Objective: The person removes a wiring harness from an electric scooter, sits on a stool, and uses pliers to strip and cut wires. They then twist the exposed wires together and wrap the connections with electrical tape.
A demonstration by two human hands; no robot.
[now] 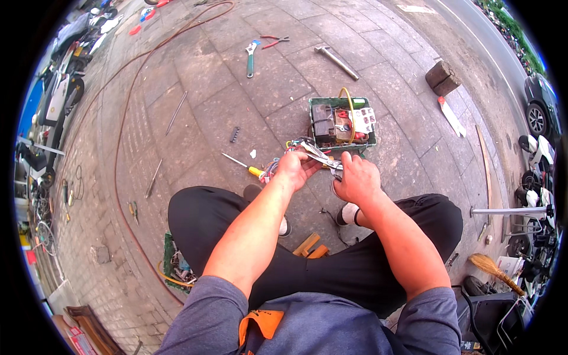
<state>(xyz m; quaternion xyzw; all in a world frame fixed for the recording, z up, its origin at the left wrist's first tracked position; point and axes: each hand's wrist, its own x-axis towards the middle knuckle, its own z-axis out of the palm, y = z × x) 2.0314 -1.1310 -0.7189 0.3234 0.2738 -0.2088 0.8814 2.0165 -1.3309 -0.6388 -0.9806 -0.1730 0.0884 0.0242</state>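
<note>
Both my hands meet in front of me, just short of the green basket. My right hand is closed round a pair of silver scissors, whose blades point to the far left, over the fingers of my left hand. My left hand is closed in a pinch beside the blades; what lies between its fingers is too small to make out. Thin coloured wires show at its left, next to a screwdriver with a yellow handle. The green basket holds a dark battery-like block, a yellow hose and small parts.
Farther out on the paving lie an adjustable wrench, red-handled pliers, a hammer and a brown block. A long hose curves along the left. Another green basket stands by my left leg. Wooden pieces lie between my legs.
</note>
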